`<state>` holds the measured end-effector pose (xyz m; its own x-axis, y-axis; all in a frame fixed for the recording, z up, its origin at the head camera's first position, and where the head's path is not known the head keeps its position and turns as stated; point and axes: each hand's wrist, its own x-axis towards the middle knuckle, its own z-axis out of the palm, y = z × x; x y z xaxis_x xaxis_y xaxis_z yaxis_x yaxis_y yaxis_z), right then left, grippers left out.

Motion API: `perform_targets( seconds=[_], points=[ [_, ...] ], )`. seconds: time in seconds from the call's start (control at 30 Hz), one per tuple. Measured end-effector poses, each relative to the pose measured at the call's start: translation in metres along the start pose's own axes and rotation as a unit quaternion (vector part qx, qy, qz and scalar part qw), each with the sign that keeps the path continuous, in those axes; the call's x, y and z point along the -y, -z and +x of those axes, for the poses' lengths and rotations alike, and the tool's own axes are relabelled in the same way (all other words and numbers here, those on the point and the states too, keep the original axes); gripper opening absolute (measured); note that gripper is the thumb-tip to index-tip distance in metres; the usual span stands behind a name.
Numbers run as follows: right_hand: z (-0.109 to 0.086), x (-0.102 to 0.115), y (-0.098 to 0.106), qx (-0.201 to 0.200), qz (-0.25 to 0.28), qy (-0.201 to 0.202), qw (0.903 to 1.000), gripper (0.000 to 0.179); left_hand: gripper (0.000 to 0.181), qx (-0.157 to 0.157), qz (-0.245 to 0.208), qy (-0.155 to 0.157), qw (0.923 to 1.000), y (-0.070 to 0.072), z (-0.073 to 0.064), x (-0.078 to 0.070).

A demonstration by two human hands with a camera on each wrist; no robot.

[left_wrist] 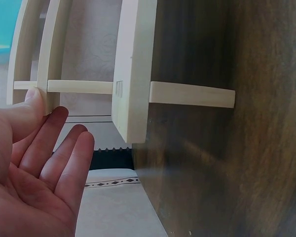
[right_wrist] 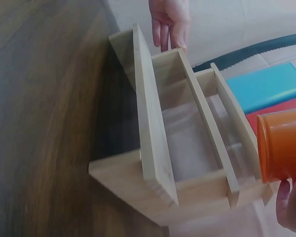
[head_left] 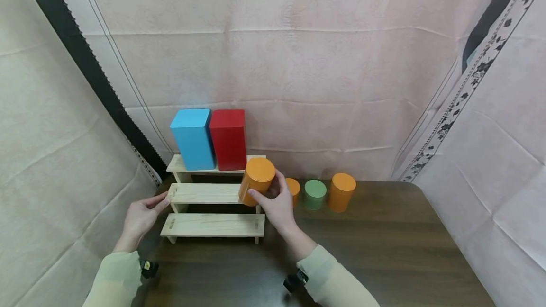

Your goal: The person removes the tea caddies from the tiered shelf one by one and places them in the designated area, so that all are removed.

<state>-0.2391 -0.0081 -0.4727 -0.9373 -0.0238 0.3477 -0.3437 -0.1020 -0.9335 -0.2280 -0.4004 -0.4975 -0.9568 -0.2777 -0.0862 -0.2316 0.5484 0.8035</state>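
Observation:
My right hand [head_left: 277, 203] grips an orange cylindrical canister [head_left: 259, 174] with a flat round top, held tilted above the right end of a three-step wooden shelf [head_left: 213, 225]. In the right wrist view the orange canister [right_wrist: 283, 145] shows at the right edge, with only part of my hand [right_wrist: 292, 205] visible below it. My left hand [head_left: 142, 217] pinches the left end of the middle step, thumb on top, the other fingers loosely extended in the left wrist view. On the top step stand a blue box [head_left: 194, 141] and a red box [head_left: 229, 141], side by side.
Right of the shelf, a row on the dark wooden table [head_left: 367, 250] holds an orange canister [head_left: 293, 188] partly behind my right hand, a green one [head_left: 315, 194] and another orange one [head_left: 342, 192]. Pale cloth [head_left: 298, 70] hangs behind and at both sides.

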Motion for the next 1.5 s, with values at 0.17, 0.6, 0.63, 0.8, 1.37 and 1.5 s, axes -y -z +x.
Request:
perform_targets(
  seconds=[0.17,0.6,0.63,0.8,1.37,1.5],
  points=[
    [-0.001,-0.003,0.018,-0.014,-0.005,0.004,0.9999,0.079,0.059,0.005,0.001,0.009,0.9999,-0.001,0.001,0.001],
    [-0.002,-0.009,0.065,-0.064,-0.025,-0.005,0.9977,0.077,0.06,0.01,-0.001,0.014,0.9999,-0.002,0.002,-0.001],
    [-0.003,-0.01,0.069,-0.065,-0.025,-0.004,0.9976,0.077,0.06,0.01,-0.002,0.015,0.9998,-0.003,0.002,-0.001],
    [-0.008,-0.017,0.095,-0.074,-0.044,0.005,0.9963,0.075,0.059,0.007,-0.001,0.017,0.9998,-0.005,0.002,0.0],
    [-0.027,-0.016,0.185,-0.086,-0.102,-0.007,0.991,0.071,0.061,0.002,-0.001,0.007,1.0,-0.001,0.003,0.002],
    [-0.032,-0.016,0.201,-0.101,-0.12,-0.019,0.9874,0.073,0.061,-0.002,-0.001,0.001,1.0,-0.001,0.003,0.003]
  ],
)
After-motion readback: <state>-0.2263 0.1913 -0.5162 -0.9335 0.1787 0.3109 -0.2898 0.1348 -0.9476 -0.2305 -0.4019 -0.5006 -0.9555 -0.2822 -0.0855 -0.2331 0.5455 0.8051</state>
